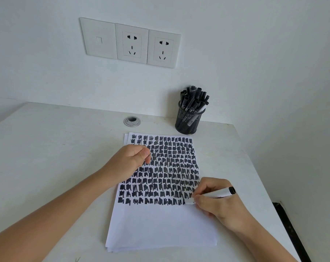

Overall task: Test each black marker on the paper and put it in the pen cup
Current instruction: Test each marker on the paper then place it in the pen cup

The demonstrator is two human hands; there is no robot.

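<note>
A stack of white paper (160, 224) lies on the desk, its upper two thirds covered with rows of black scribbles. My right hand (219, 207) grips a white marker (217, 194) with a black rear end. The marker's tip touches the paper at the right end of the lowest scribble row. My left hand (130, 159) rests as a loose fist on the paper's upper left part, thumb against the index finger. I cannot see anything inside the fist. A black mesh pen cup (187, 122) stands behind the paper, full of several black markers (193, 99).
The white desk (47, 157) meets a white wall at the back, and its right edge runs close to my right arm. A round cable grommet (132, 121) sits behind the paper. Wall sockets (132, 44) are above the desk.
</note>
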